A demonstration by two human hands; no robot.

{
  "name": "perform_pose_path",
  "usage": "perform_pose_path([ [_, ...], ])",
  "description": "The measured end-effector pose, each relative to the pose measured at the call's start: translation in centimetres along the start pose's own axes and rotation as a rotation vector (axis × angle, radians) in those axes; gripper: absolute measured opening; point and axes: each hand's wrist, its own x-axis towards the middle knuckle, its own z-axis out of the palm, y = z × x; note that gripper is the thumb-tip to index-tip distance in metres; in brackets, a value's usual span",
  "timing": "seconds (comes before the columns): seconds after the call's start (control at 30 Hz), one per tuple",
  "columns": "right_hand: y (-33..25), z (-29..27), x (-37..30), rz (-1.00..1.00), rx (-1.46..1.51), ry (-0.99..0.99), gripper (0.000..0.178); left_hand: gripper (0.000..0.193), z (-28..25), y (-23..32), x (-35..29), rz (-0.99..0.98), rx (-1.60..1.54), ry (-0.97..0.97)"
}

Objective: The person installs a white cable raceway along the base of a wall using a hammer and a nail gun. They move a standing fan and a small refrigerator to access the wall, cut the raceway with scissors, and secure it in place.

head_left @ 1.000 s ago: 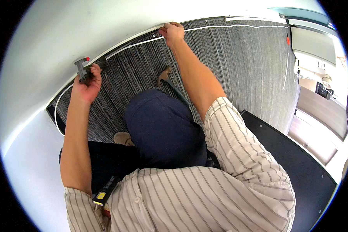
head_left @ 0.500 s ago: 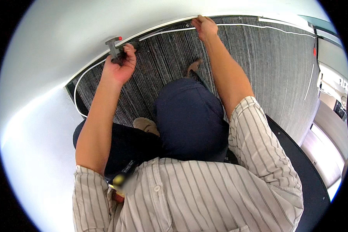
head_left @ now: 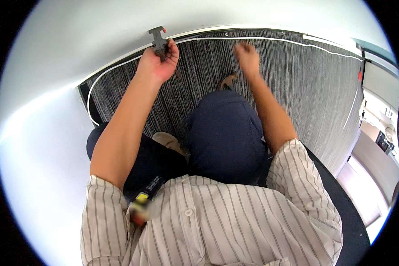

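Our right hand [head_left: 248, 60] has come away from the wall [head_left: 97, 40], fingers curled, contents unclear; our left hand [head_left: 158, 66] grips the tool [head_left: 158, 39] there, beside the cable [head_left: 115, 68], seemingly to steady it.

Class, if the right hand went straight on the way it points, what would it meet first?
Probably the white cable, just beyond the right hand, though the hand's height above the floor is unclear.
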Motion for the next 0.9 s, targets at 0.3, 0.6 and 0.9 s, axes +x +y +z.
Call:
perform_pose_path([
  [0.3, 12.4, -1.4, -17.4, 0.221, -0.797, -0.417, 0.049, 0.031, 1.7, -0.7, -0.6, 0.065, 0.106, 0.176],
  [0.6, 5.5, -4.3, -14.3, 0.085, -0.570, -0.428, 0.037, 0.048, 1.6, -0.3, -1.1, 0.020, 0.387, 0.086],
  [0.9, 0.2, 0.3, -13.0, -0.205, -1.103, -0.983, 0.033, 0.035, 1.8, 0.6, -0.9, 0.057, 0.449, 0.052],
])
